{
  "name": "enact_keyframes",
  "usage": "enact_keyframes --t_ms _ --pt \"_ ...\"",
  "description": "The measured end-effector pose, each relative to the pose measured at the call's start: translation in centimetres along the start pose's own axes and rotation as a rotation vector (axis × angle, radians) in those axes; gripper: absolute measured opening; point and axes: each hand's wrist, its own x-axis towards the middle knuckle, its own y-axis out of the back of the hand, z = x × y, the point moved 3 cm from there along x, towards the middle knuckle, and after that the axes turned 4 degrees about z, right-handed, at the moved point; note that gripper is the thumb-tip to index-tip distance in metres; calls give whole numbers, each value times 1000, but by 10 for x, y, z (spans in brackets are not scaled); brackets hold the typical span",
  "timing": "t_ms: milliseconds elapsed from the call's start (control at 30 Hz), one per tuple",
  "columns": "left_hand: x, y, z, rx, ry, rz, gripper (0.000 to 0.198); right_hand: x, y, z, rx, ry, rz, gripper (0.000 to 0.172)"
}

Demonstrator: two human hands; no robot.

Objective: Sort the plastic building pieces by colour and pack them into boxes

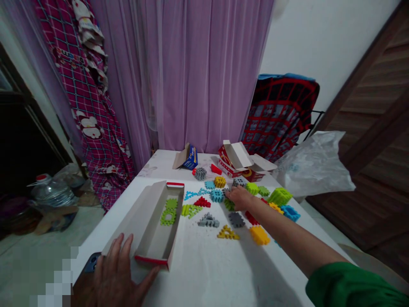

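My left hand (116,273) lies with spread fingers on the open lid flap (126,217) of a long cardboard box, its thumb by the box's red near end. Inside the box (156,232) are green notched toy pieces (169,212). My right hand (239,198) reaches into the spread of interlocking plastic blocks, fingers bent down and together at a small grey building block (226,192), mostly hidden by them. Close to it are a light blue block (217,195), a yellow block (220,182) and a green piece (229,205).
Loose pieces lie around, including a yellow triangle (228,233), a grey piece (208,220) and an orange block (259,235). At the table's far side stand a blue box (191,157) and an open red box (226,164). A clear plastic bag (316,166) is at the right edge.
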Motion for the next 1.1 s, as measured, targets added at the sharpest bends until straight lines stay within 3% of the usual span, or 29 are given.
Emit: enact_keyframes --t_ms 333,533,733,867,1100 --pt "-33 -16 17 -26 167 -10 109 6 -21 4 13 6 -6 54" --pt "-30 -19 40 -21 239 57 110 5 -22 3 6 27 -15 54" --pt "-22 -28 45 12 284 45 102 5 -9 9 59 4 15 55" --pt "-17 -27 46 -2 246 65 93 3 3 11 78 13 78 52" --pt "-11 -17 49 -2 61 112 88 -10 29 -1 130 6 112 57"
